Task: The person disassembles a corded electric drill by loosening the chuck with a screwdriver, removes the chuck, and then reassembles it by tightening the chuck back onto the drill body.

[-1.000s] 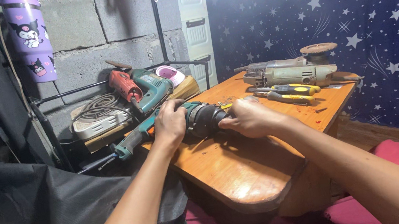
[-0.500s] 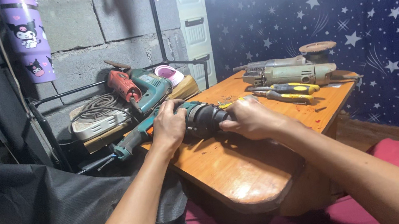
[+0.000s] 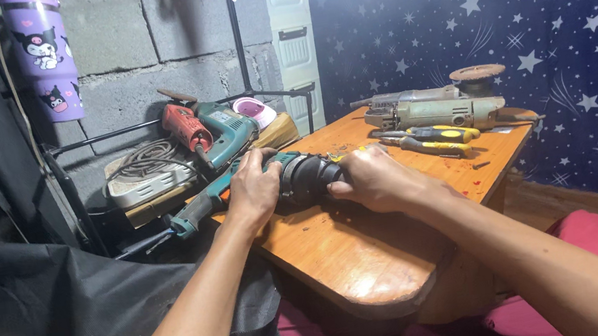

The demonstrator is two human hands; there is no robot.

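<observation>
A teal and black power tool point(image 3: 299, 178) lies across the left edge of a small wooden table point(image 3: 350, 247), its handle pointing left off the table. My left hand point(image 3: 253, 189) wraps around the teal body of the tool. My right hand point(image 3: 373, 179) grips its black front end, fingers curled over it. Both forearms reach in from the bottom of the head view.
An angle grinder point(image 3: 436, 109) and yellow-handled pliers point(image 3: 433, 140) lie at the table's far end. A red and teal drill point(image 3: 206, 130) and a coiled cord point(image 3: 144, 163) rest on a shelf at left. Black cloth point(image 3: 46, 324) covers the lower left.
</observation>
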